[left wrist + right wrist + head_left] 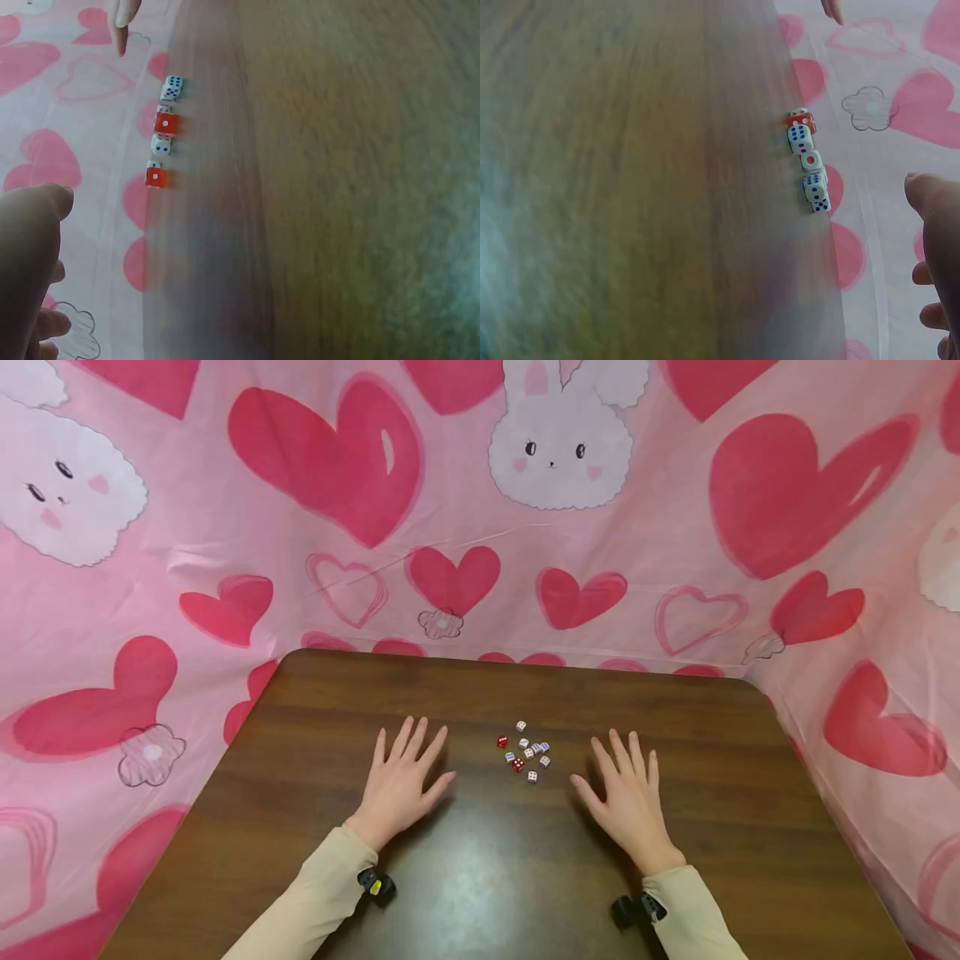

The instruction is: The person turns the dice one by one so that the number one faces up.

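Several small dice lie loosely grouped on the brown table between the two hands, most of them white, such as the white die nearest the person. Two are red: one red die at the group's left and another red die lower down. Left of the dice is my left hand, fingers spread and straight, holding nothing. To their right, my right hand has its fingers extended too and holds nothing. Both hands are apart from the dice. The wrist views show the dice side-on, partly overlapping.
The wooden table has rounded far corners. Pink cloth with hearts and rabbit faces hangs behind it and at both sides. A black wrist camera sits on the left cuff, another black wrist camera on the right.
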The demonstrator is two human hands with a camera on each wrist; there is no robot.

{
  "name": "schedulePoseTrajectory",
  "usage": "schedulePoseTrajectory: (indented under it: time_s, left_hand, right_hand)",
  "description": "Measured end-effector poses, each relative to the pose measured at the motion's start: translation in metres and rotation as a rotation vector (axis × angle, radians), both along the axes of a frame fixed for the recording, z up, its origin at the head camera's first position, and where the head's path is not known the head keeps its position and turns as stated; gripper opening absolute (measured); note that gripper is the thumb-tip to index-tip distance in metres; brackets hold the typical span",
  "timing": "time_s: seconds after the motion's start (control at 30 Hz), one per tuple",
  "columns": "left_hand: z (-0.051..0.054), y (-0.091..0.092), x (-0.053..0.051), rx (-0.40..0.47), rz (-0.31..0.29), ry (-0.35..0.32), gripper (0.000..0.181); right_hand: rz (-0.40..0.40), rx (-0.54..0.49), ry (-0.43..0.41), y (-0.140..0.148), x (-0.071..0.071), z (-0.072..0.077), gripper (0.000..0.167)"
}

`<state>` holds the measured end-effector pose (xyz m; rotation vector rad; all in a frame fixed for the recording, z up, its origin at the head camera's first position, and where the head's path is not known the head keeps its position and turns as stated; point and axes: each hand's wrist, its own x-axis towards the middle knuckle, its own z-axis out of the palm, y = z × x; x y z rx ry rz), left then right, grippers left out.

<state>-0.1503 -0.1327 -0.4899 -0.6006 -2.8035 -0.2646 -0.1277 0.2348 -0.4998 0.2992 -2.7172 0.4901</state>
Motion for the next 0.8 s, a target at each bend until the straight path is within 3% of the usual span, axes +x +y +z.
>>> schedulePoseTrajectory:
  time_s: [0.57,0.8]
  left_hand:
    - [-0.003,0.003,-0.002,0.014,-0.009,0.010,0.071]
    - [-0.007,0.006,-0.003,0.019,-0.024,0.004,0.069]
  right_hand:
    - [0.045,-0.047,0.032,-0.007,-0.007,-0.003,0.056]
    - [0.059,-0.045,0.034,-0.010,-0.012,-0.004,0.042]
